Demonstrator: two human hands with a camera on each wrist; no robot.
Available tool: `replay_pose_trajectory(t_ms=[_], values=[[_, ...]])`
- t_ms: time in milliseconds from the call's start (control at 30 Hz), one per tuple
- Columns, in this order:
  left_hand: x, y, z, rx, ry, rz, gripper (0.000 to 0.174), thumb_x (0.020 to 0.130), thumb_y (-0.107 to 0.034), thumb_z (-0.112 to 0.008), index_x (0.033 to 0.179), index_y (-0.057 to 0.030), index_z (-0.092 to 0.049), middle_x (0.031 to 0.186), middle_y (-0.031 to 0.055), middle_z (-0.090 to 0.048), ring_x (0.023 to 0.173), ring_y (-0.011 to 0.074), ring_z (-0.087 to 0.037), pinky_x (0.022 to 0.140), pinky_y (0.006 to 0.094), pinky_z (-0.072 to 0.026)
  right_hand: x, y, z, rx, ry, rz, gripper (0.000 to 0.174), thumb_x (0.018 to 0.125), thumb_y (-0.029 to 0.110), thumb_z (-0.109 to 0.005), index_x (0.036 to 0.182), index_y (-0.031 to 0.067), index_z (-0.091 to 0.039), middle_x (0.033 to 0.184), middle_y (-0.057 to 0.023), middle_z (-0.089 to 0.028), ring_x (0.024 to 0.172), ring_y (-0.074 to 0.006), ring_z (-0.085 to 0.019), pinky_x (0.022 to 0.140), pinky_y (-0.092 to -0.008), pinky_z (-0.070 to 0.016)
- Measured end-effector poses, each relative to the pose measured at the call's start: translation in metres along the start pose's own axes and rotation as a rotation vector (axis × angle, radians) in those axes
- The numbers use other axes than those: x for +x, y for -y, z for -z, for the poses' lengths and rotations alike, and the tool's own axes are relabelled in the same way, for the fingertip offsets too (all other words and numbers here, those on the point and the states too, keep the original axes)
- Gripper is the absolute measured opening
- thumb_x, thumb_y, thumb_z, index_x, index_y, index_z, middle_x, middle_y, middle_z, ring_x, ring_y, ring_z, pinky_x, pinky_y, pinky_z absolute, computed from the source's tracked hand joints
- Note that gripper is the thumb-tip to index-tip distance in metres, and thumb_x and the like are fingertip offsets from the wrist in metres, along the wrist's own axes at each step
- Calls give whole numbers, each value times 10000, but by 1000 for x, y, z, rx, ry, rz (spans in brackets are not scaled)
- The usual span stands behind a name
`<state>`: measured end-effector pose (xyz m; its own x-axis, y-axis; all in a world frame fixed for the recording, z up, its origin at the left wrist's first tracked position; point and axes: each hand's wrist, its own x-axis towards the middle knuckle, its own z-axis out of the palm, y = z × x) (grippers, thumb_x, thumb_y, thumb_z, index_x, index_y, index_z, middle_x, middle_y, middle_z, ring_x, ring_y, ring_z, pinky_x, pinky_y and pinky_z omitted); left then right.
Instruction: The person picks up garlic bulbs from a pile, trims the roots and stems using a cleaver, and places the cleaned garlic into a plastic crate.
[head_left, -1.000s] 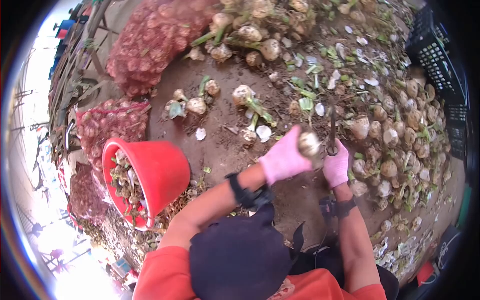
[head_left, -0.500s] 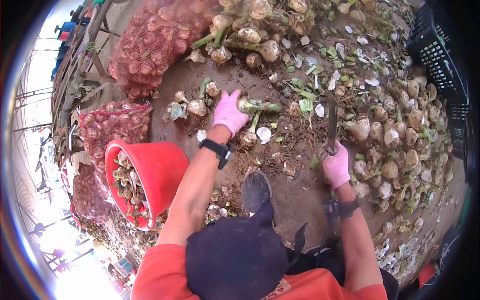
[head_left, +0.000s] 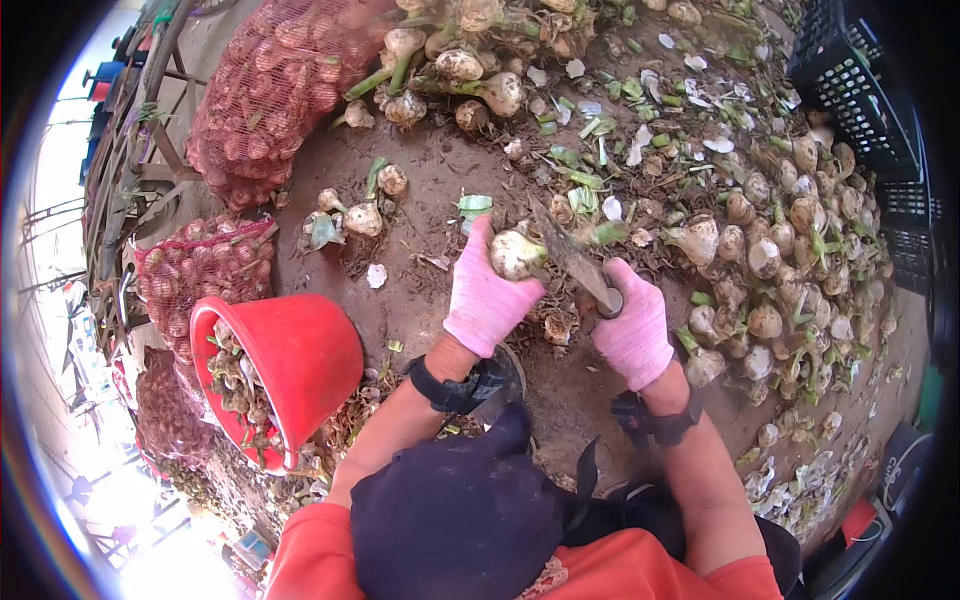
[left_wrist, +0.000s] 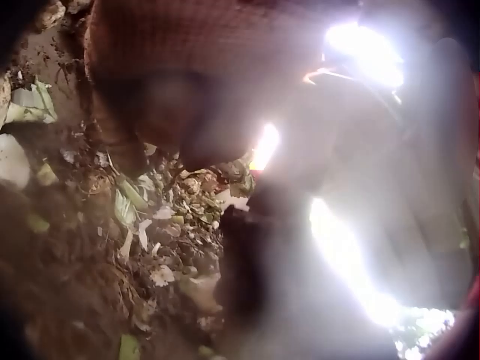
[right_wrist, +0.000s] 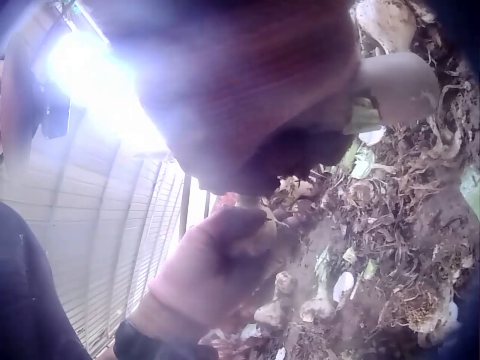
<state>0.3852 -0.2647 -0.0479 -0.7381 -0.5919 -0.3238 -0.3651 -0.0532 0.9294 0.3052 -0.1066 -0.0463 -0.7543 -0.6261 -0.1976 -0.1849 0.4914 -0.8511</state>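
In the head view my left hand (head_left: 490, 298), in a pink glove, holds a garlic bulb (head_left: 516, 256) between thumb and fingers. My right hand (head_left: 636, 328), gloved alike, grips a knife (head_left: 572, 252) by its handle. The blade slants up to the left, right at the neck of the bulb, with a green garlic stalk (head_left: 608, 233) showing on its far side. Glare and dark blur fill much of both wrist views. The right wrist view shows the left hand (right_wrist: 206, 274) below the shadowed right hand (right_wrist: 262, 90).
Left of the hands stands a tilted red bucket (head_left: 315, 350) with trimmings inside. Red mesh sacks (head_left: 285, 90) of bulbs lie behind it. Untrimmed garlic (head_left: 460, 65) is heaped ahead, loose bulbs (head_left: 765, 320) spread at right, beside black crates (head_left: 860, 90). Several small garlics (head_left: 363, 219) lie left.
A second ago the left hand held a bulb near the knife, then reached left to a garlic on the ground. Now it holds a bulb at the knife, whose blade has swung from upright to leftward.
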Motion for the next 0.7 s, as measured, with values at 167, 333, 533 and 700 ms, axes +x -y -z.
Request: replay_pose_trajectory(t_ms=[167,333,533,700], values=[[-18,-11,-2,1,-15,-84,779,602,22,-692,1283,114,-327,1052,120,-582,939,140,-590,805,270,-504,0,-11,1,67,34,-53,232,684,25,-638,903,36,-561,793,-206,-616,796,-399,-614,652,-408,-484],[-3,-33,15,-216,56,-30,798,614,34,-736,1287,51,-308,1081,102,-568,980,138,-580,829,276,-496,1,-74,-5,151,-20,-148,113,756,44,-633,827,14,-550,725,-134,-606,682,-183,-596,614,-333,-468],[0,0,7,-21,88,-143,803,673,45,-718,1329,30,-255,1154,96,-526,1011,151,-564,894,274,-473,0,-24,-3,93,48,-119,127,766,59,-648,826,14,-545,658,-86,-545,616,-143,-515,580,-294,-445],[1,-5,7,-239,90,-86,1016,631,7,-787,1395,90,-124,1195,149,-533,1075,176,-558,917,270,-460,-19,-26,-38,539,267,-212,156,783,72,-673,850,24,-541,670,27,-494,607,-58,-433,537,-249,-379]])
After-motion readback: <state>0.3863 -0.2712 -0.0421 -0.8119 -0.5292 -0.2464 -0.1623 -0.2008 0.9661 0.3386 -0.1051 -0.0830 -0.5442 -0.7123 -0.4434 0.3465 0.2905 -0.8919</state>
